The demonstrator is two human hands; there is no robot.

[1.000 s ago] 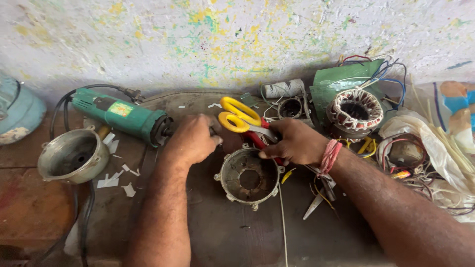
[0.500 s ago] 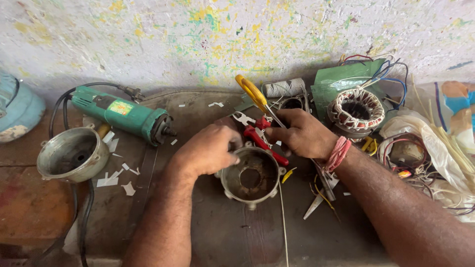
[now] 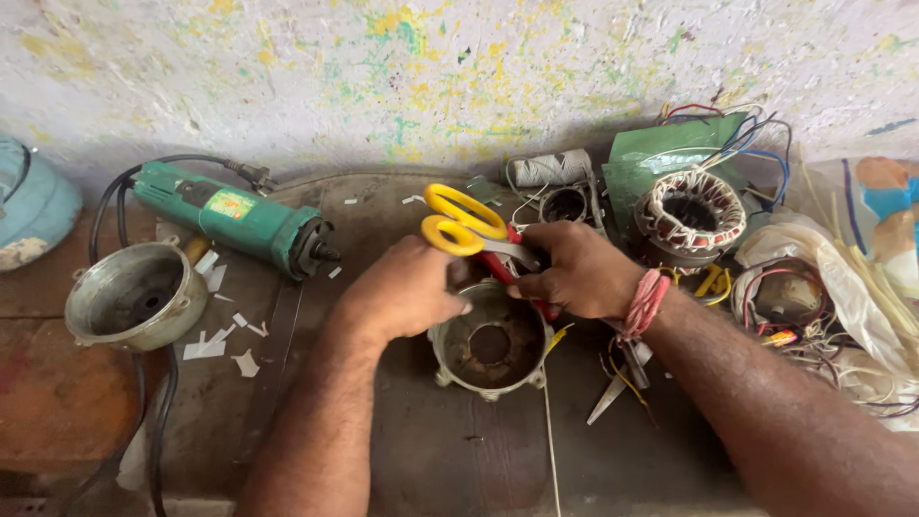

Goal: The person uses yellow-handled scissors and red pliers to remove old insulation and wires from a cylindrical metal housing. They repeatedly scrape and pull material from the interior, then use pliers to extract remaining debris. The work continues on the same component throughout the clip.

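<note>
A round grey metal motor housing (image 3: 490, 345) lies open side up in the middle of the dark bench. My left hand (image 3: 402, 287) has its fingers curled over the housing's left rim. Just beyond the far rim, my right hand (image 3: 574, 273), with red thread around its wrist, grips the blades of yellow-handled scissors (image 3: 464, 222); the handles point left, above my left hand. A red-handled tool (image 3: 500, 268) lies partly hidden under my right hand.
A green angle grinder (image 3: 230, 218) and a second metal housing (image 3: 134, 297) lie at the left among white paper scraps. At the right are a wound stator (image 3: 691, 213), a spool of thread (image 3: 550, 169), a green cover, tangled wires and plastic bags. A paint-spattered wall stands behind.
The scissors have swung from standing up on edge to handles pointing left over the housing. My left hand has shifted slightly left along the housing rim.
</note>
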